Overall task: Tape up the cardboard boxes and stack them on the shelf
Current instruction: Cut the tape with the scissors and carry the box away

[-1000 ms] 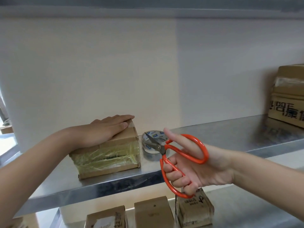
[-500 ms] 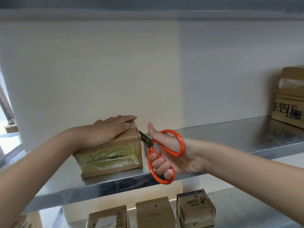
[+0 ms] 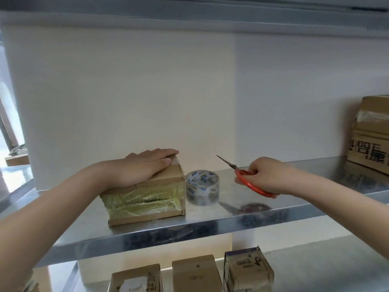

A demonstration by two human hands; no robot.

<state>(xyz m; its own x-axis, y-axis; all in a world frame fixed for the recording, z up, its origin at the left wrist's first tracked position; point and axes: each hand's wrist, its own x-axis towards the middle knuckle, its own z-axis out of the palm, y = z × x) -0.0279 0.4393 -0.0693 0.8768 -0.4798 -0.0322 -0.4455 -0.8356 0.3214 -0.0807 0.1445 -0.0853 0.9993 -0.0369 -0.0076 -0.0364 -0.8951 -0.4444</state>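
Observation:
A small cardboard box (image 3: 147,199) wrapped in clear tape sits on the metal shelf (image 3: 263,216). My left hand (image 3: 145,169) lies flat on its top, fingers straight. Right beside the box stands a roll of clear tape (image 3: 202,187). To the right of the roll, my right hand (image 3: 267,175) grips orange-handled scissors (image 3: 248,182) just above the shelf, with the blades closed and pointing up and to the left.
A larger printed cardboard box (image 3: 370,135) stands at the shelf's far right. On the shelf below sit three small boxes (image 3: 195,275). A white wall closes the back. Another shelf board runs overhead.
My right hand has carried the scissors from the box's right edge away to the right, uncovering the tape roll. My left hand stays flat on the box.

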